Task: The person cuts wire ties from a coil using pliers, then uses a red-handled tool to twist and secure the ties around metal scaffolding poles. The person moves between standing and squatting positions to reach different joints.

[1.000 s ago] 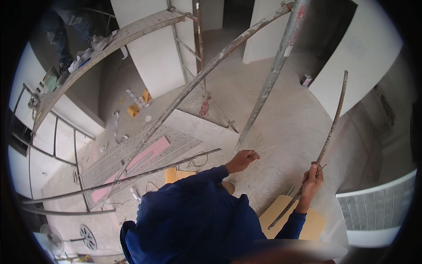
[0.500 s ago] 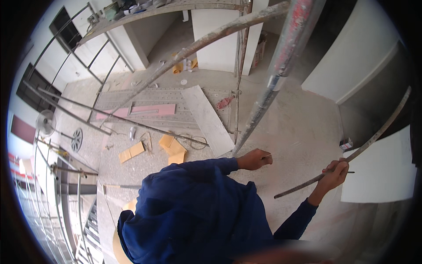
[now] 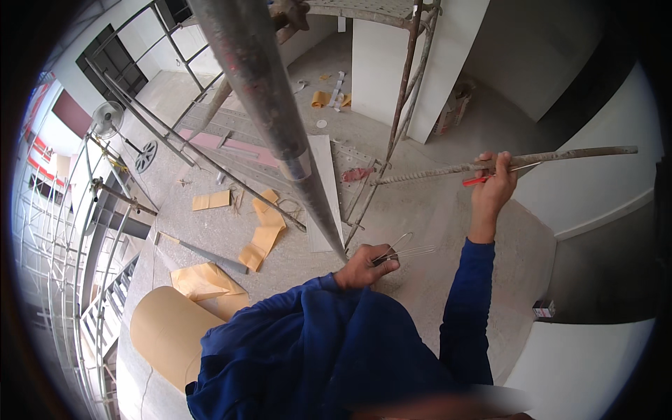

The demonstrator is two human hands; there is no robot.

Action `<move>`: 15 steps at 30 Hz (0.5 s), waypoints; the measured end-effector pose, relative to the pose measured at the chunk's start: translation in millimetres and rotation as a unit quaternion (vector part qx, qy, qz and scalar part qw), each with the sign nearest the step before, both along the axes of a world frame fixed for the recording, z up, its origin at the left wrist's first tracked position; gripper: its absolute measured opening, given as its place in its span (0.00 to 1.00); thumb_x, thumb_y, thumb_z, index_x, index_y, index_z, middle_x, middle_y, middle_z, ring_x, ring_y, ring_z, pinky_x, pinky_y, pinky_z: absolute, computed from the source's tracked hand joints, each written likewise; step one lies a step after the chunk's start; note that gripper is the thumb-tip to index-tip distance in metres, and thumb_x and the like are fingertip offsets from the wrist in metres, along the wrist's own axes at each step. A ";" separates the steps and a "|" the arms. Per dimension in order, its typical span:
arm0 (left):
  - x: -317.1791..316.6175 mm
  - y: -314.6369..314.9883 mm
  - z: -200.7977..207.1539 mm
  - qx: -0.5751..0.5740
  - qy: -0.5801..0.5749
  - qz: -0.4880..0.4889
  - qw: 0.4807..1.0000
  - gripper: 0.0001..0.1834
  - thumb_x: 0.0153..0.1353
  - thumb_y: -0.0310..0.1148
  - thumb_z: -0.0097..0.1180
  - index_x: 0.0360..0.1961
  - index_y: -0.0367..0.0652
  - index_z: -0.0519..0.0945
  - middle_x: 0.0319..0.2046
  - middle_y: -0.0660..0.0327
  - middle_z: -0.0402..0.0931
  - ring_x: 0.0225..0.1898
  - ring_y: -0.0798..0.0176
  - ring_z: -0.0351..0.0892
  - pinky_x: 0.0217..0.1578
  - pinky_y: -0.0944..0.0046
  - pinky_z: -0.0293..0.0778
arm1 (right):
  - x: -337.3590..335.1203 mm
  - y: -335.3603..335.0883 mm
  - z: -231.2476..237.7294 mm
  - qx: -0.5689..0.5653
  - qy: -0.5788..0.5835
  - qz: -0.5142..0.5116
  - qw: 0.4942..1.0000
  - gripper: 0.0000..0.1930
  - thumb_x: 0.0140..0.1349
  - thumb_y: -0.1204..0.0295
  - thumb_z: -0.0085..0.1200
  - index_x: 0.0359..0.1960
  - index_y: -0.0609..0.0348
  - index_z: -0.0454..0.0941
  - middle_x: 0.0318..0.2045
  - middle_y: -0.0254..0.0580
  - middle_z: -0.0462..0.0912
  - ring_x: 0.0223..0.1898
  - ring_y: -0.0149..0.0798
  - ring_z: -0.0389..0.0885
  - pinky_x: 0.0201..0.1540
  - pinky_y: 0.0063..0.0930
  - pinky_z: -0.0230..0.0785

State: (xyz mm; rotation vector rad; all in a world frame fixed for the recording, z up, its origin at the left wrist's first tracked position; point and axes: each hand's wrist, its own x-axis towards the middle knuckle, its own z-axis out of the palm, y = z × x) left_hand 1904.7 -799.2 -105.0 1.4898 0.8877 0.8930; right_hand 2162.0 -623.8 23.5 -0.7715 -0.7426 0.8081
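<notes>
My right hand (image 3: 495, 183) is closed around a long grey-brown metal rod (image 3: 574, 155), whose left part looks ribbed like rebar. In the same grip is a thin tool with a red handle (image 3: 477, 180); its slim shaft sticks out to the right, and I cannot make out its kind. My left hand (image 3: 367, 266) pinches several thin wires (image 3: 413, 252), one bent into a loop. It is close to the foot of a thick, paint-stained scaffold pole (image 3: 280, 133) that slants across the view. My arms are in blue sleeves.
A large roll of brown paper (image 3: 168, 332) is at lower left, near folded brown paper pieces (image 3: 262, 234). Beyond lie a pale board (image 3: 323, 210) and a perforated scaffold plank (image 3: 231, 122) with a pink strip. A fan (image 3: 108, 119) stands at left. Thin scaffold bars (image 3: 210, 164) cross the middle.
The view has shifted. My right hand has risen, and the rod has swung from steeply slanted to nearly level. The wires in my left hand now show clearly, and the red handle has come into sight.
</notes>
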 end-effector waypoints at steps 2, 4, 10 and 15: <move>20.9 20.3 1.8 -0.036 0.071 0.084 0.993 0.19 0.75 0.44 0.63 0.39 0.35 0.84 0.28 0.65 0.78 0.33 0.71 0.73 0.36 0.64 0.71 | -18.2 40.3 -14.4 -0.016 0.033 0.067 0.997 0.13 0.79 0.61 0.55 0.45 0.57 0.72 0.32 0.43 0.84 0.30 0.35 0.82 0.25 0.25 0.68; 37.9 43.8 3.1 -0.017 0.012 0.178 0.984 0.17 0.76 0.42 0.61 0.47 0.35 0.83 0.27 0.68 0.75 0.31 0.73 0.69 0.33 0.65 0.67 | -36.6 71.5 -26.4 -0.024 0.064 0.134 0.989 0.11 0.79 0.62 0.55 0.45 0.57 0.72 0.34 0.42 0.83 0.32 0.37 0.82 0.26 0.28 0.69; 51.7 108.1 12.6 0.007 -0.098 0.443 0.891 0.27 0.77 0.38 0.60 0.69 0.32 0.73 0.27 0.71 0.73 0.27 0.78 0.65 0.28 0.71 0.61 | -94.5 117.8 -48.4 -0.082 0.136 0.322 0.933 0.09 0.77 0.65 0.57 0.44 0.56 0.74 0.39 0.39 0.81 0.33 0.35 0.78 0.32 0.30 0.70; 60.5 140.7 16.2 0.042 -0.229 0.586 0.776 0.30 0.79 0.41 0.58 0.71 0.30 0.67 0.24 0.74 0.69 0.21 0.81 0.61 0.20 0.74 0.56 | -128.2 141.9 -60.8 -0.126 0.156 0.484 0.852 0.09 0.74 0.66 0.63 0.42 0.57 0.78 0.39 0.39 0.82 0.31 0.35 0.75 0.35 0.31 0.69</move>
